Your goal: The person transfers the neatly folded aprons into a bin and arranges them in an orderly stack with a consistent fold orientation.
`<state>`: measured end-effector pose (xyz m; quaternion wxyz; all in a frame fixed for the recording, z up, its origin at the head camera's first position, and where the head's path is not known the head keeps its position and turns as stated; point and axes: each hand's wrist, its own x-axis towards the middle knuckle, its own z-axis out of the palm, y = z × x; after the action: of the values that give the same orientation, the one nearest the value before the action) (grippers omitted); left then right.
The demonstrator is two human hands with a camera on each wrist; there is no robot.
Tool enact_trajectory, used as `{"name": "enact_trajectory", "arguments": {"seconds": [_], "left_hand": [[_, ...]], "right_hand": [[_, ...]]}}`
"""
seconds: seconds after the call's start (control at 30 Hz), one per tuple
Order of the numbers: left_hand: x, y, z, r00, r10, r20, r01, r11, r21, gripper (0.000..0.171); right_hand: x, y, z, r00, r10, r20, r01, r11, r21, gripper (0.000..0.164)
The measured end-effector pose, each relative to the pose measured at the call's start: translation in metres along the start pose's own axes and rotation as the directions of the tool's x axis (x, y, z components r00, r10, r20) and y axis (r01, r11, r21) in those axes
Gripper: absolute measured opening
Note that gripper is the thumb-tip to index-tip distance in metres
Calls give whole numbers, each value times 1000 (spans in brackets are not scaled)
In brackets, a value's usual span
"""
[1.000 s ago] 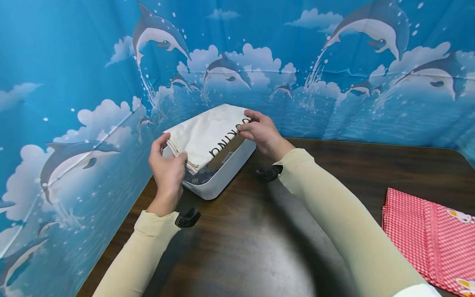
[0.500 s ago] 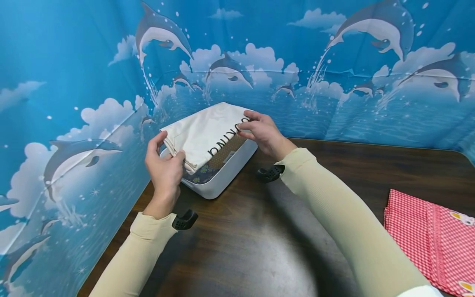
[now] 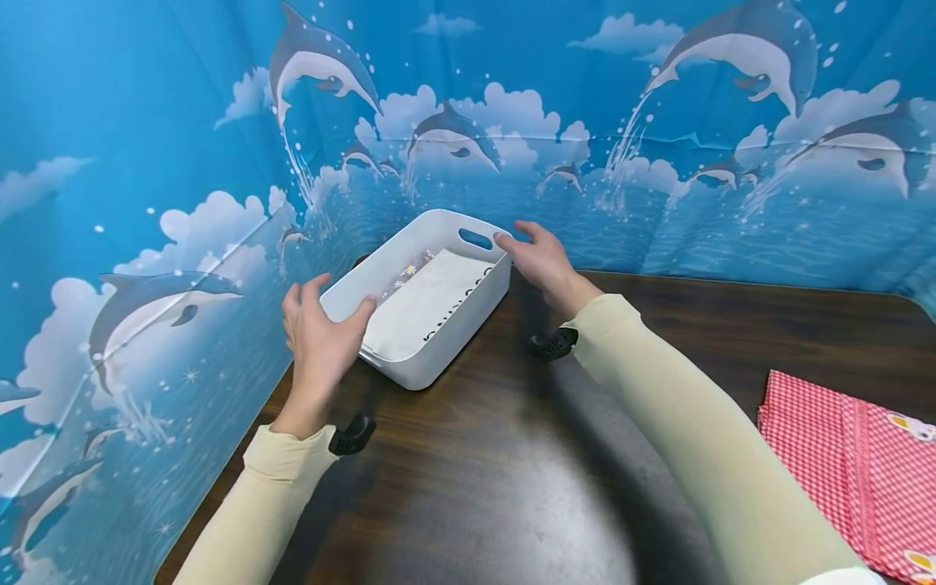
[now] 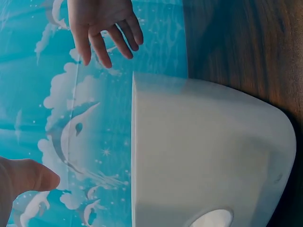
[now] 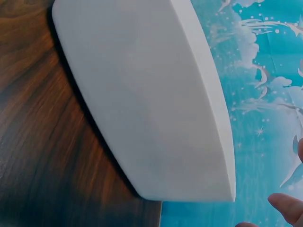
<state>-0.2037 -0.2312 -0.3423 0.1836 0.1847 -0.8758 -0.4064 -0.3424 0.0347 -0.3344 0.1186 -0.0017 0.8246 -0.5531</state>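
A folded white drawstring bag with black lettering lies flat inside a white plastic basket at the middle of the head view. A strip of flowered fabric shows beside it. My left hand is by the basket's near left end, fingers spread and holding nothing. At the far right corner my right hand has its fingers extended, thumb at the rim, also holding nothing. In the left wrist view the basket wall shows with my thumb apart from it. The right wrist view is mostly basket wall.
A folded red checked cloth with bunny prints lies on the right of the dark wooden table. A blue dolphin-print curtain hangs behind and along the left side, close to the basket.
The drawstring bag, held in both hands above the basket before, has gone down into it and been let go. Both hands have moved outward and the fingers have spread.
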Motion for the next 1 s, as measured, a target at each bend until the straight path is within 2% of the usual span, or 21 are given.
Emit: {"name": "enact_trajectory", "arguments": {"seconds": [0.23,0.37,0.63,0.8,0.9,1.0], "left_hand": [[0,4,7,999,35,15,-35,999,-18,75],[-1,6,15,998,62,23,-62,998,-27,69],[-5,12,34,980,191,63,-189,982,-22,60],[-14,22,54,952,299,72,-297,954,-37,56],[-24,30,69,918,393,52,-390,919,-62,53],[-35,40,85,873,484,68,-479,875,-76,49]], "right_hand": [[0,8,-10,1000,-1,-7,1,1000,-9,70],[0,16,-22,1000,-4,-12,3,998,-58,71],[-11,41,-55,999,-31,-18,27,983,-184,75],[-22,68,-85,998,-54,-20,46,955,-294,77],[-30,87,-107,999,-42,-31,29,935,-353,79],[-40,107,-133,998,-23,-52,0,920,-392,82]]}}
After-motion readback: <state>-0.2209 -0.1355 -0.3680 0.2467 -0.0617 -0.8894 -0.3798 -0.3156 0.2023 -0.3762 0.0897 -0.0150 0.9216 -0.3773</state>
